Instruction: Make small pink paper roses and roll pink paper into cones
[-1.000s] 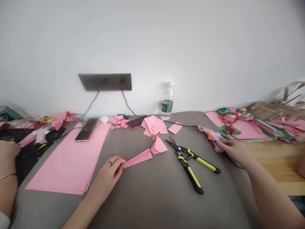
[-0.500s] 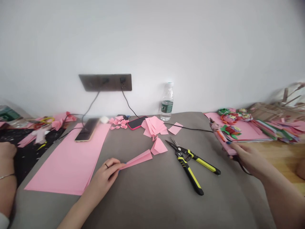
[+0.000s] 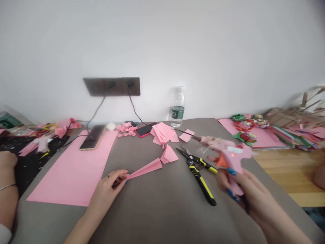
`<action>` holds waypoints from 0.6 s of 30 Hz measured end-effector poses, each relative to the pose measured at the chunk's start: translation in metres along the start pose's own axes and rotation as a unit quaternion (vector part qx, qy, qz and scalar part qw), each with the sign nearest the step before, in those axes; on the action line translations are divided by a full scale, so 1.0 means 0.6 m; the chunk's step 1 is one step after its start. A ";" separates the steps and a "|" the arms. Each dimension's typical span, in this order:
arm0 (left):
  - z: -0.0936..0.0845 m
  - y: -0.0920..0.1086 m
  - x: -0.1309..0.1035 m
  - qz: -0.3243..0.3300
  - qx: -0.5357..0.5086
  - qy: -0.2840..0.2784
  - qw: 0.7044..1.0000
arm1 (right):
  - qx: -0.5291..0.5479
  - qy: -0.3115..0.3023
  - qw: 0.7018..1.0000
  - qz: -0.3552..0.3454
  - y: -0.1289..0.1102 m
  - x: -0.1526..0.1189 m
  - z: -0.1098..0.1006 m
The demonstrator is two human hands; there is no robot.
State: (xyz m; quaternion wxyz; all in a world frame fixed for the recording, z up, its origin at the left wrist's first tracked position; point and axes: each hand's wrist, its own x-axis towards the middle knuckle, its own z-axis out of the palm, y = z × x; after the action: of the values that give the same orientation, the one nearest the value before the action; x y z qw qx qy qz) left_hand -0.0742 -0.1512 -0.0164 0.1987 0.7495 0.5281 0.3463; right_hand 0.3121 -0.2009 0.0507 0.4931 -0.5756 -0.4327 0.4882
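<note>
Between thumb and fingers, my left hand (image 3: 111, 186) pinches the near end of a long folded strip of pink paper (image 3: 146, 169) lying on the grey table. My right hand (image 3: 243, 189) grips the handle of a pink hot glue gun (image 3: 228, 150), slightly blurred, its nozzle pointing left and a small red light lit. Just left of the gun lie yellow-and-black wire strippers (image 3: 201, 183) with their handles spread. A folded pink paper piece (image 3: 169, 155) rests beyond the strip, in front of a fanned stack of pink paper squares (image 3: 164, 133).
Large pink sheets (image 3: 68, 169) lie at left under a phone (image 3: 93, 137). Small pink paper pieces (image 3: 127, 129), a red-edged phone (image 3: 146, 130) and a water bottle (image 3: 177, 108) stand along the wall. Paper flowers (image 3: 246, 127) sit at right. Another person's arm (image 3: 8, 189) shows at far left.
The glue gun in my right hand has come left and turned from end-on to side-on, now over the wire strippers' right handle. My left hand's fingers have curled more around the paper strip's end.
</note>
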 end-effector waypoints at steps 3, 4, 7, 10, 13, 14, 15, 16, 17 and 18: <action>0.001 0.001 -0.001 -0.011 -0.004 -0.001 1.000 | 0.081 -0.095 0.992 0.016 0.022 -0.024 0.053; 0.001 0.001 -0.001 -0.012 -0.004 0.002 1.000 | 0.100 -0.118 0.988 0.024 0.028 -0.029 0.069; 0.002 0.003 -0.004 -0.006 0.005 0.011 1.000 | 0.111 -0.181 0.976 0.050 0.037 -0.039 0.107; 0.004 0.006 -0.006 0.005 0.016 0.015 1.000 | 0.070 -0.217 0.971 0.073 0.042 -0.041 0.135; 0.006 0.008 -0.010 0.014 0.028 0.021 0.999 | 0.029 -0.194 0.978 0.075 0.050 -0.040 0.156; 0.007 0.009 -0.011 0.021 0.031 0.025 0.999 | 0.018 -0.181 0.980 0.077 0.053 -0.040 0.162; 0.008 0.010 -0.012 0.029 0.035 0.030 0.999 | 0.007 -0.172 0.982 0.080 0.057 -0.041 0.168; 0.009 0.010 -0.012 0.038 0.038 0.034 0.998 | -0.004 -0.168 0.982 0.084 0.060 -0.042 0.172; 0.009 0.010 -0.013 0.047 0.041 0.039 0.997 | -0.014 -0.169 0.982 0.086 0.063 -0.043 0.176; 0.010 0.010 -0.013 0.054 0.043 0.044 0.997 | -0.022 -0.172 0.981 0.086 0.066 -0.045 0.180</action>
State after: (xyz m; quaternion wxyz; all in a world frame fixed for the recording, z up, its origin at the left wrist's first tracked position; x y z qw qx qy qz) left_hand -0.0675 -0.1602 -0.0187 0.1240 0.7687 0.5096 0.3661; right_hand 0.2022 -0.2171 0.0112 0.3546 -0.5292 -0.4704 0.6107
